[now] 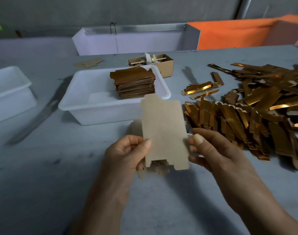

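Card blank (pixel 163 131), just one, dead centre, left hand (pixel 127 151) and right hand (pixel 212 150) pinching its sides. Two tubs: left tub (pixel 9 82) at 10 o'clock, mid tub (pixel 87 107) at 12 with one stack (pixel 134 83). Gold pile (pixel 255 107) at 2.

Dim, diffuse indoor light. The grey table (pixel 43 175) reads flat and muted, with soft dark streaks on it left of the white tub (pixel 111 114). Sharp orange glare flares on the gold foil strips (pixel 198 87) toward the table's right edge. The card blank (pixel 163 133) is smeared by motion blur. Wide-angle bowing curves the table's far edge, and detail softens toward the corners.
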{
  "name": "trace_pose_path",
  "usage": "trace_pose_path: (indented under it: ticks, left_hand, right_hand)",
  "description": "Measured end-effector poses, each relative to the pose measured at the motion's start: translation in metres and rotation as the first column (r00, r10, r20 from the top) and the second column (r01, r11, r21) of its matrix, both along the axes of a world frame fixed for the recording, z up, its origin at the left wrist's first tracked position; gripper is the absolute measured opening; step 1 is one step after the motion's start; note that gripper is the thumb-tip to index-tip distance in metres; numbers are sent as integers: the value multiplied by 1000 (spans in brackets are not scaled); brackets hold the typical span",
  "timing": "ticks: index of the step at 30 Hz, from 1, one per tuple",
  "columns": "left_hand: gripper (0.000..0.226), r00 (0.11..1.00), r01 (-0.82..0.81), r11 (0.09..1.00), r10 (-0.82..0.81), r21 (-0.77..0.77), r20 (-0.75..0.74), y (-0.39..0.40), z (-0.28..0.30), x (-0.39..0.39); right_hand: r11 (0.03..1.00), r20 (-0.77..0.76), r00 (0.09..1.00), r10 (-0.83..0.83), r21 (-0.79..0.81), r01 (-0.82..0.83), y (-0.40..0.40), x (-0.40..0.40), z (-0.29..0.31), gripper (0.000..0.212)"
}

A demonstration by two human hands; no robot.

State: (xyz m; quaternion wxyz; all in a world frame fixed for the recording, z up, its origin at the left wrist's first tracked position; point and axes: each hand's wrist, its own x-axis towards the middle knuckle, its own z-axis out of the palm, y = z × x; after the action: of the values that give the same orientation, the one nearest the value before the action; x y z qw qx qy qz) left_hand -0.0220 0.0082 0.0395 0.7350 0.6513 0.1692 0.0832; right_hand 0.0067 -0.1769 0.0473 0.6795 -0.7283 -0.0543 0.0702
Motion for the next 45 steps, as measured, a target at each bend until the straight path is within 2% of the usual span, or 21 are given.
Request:
trace_pose_path:
  ticks: [2,4,8,13,18,23,25,27,29,30,32,35,37,39,40,42,44,45]
  left_hand:
    - [10,998,68,997,-68,22,3,-7,2,-4]
    - [12,994,113,994,-113,12,-3,-13,5,-5]
    - [54,991,130,989,-132,-67,-21,-25,8,-1]
    - [47,998,62,996,-62,62,-4,-38,6,2]
    - [44,997,73,996,-71,42,-34,-38,3,1]
    - [35,995,77,997,-75,28,-58,-38,-2,1]
    - [32,997,58,998,-57,17,-48,-39,-3,1]
    - [23,999,35,999,-34,19,-42,-42,-4,2]
    - [16,1000,1,1000,0,15,-25,-44,-5,3]
    - [15,1000,-16,1000,16,9,-10,-45,-6,3]
    - [14,999,-39,999,39,1,6,-47,-6,3]
    - [11,1000,-17,998,16,-60,-10,-47,-6,1]
    - [6,999,54,996,-54,-77,4,-45,-6,1]
    - [22,986,166,985,-165,-52,19,-42,-6,-2]
    - [22,979,204,979,-202,-32,37,-41,-5,-3]
    - [9,981,188,982,-188,17,54,-40,-5,-6]
    - [12,989,141,988,-144,70,36,-39,-7,-8]
    - [12,988,151,985,-153,83,26,-39,-6,-8]
  right_hand:
    - [993,-84,995,47,116,-37,4,-1,3,43]
    - [987,-112,993,28,162,-9,5,-1,6,35]
    - [986,-132,991,26,164,-4,5,-7,9,25]
    - [983,-135,990,28,182,-3,5,-15,6,23]
    - [982,-125,992,2,189,22,6,-17,2,15]
    - [994,-112,994,-3,113,15,7,-18,-2,9]
    - [999,-60,998,-32,-1,32,7,-19,-4,8]
    - [966,140,987,-84,-232,116,8,-22,-5,10]
    - [878,404,914,-44,-421,228,12,-28,-2,11]
    - [832,489,872,10,-488,264,15,-30,-3,17]
    - [784,547,832,91,-554,279,21,-33,-4,27]
    - [796,543,829,130,-556,239,25,-36,-5,36]
    - [799,529,834,154,-564,210,25,-37,-6,37]
    - [787,492,854,167,-589,186,23,-36,-5,39]
    - [793,477,862,168,-586,169,22,-35,-5,38]
    - [820,431,886,169,-561,116,19,-33,-4,27]
    - [855,346,929,130,-514,72,19,-31,-2,17]
    - [884,291,954,72,-461,74,18,-30,-2,20]
